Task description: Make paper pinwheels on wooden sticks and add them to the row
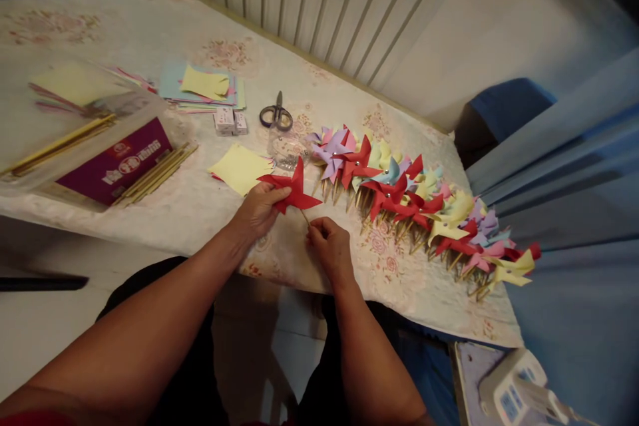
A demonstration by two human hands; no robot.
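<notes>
A red paper pinwheel (298, 194) is in front of me, just above the table's near edge. My left hand (264, 206) pinches one of its blades between thumb and fingers. Below the blades, my right hand (329, 243) grips the thin wooden stick (305, 217), its fingers closed around the lower part. Beyond my left hand lies a stack of yellow paper squares (237, 168). A clear dish of small metal pins (289, 152) stands just behind the pinwheel. To the right, a long row of finished-looking pinwheels (387, 193) in several colours lies on the cloth.
Scissors (276, 113), small white boxes (229, 122) and coloured paper sheets (200, 86) lie toward the back. At left is a clear plastic box (54, 176) with sticks (154, 176) beside it. A white power strip (514, 389) sits low at right, near a blue curtain (564, 213).
</notes>
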